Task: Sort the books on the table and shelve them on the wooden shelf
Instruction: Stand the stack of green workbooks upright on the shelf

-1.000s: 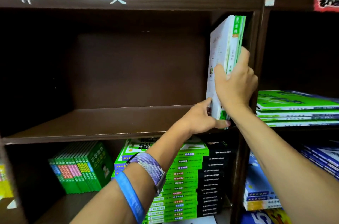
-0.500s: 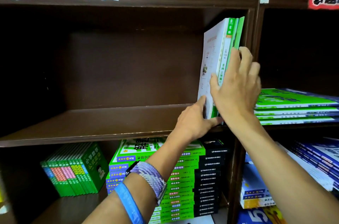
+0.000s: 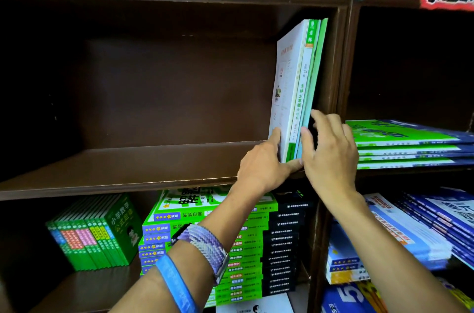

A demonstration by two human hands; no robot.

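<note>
Green spines and a white cover sit between your two hands: your left hand [image 3: 264, 166] presses its fingers flat against the white cover at the foot of the books [image 3: 297, 86], thumb lying along the front edge of the wooden shelf [image 3: 123, 169] beneath them. Your right hand [image 3: 329, 156] is just to the books' right, fingers loosely spread and holding nothing, thumb touching the lowest part of the outer spine. The books stand nearly upright, tilted slightly, at the far right end of the shelf compartment, close to its side wall. Below lie green stacked books [image 3: 246, 248]; in the right bay, flat green-and-blue workbooks [image 3: 410, 144].
</note>
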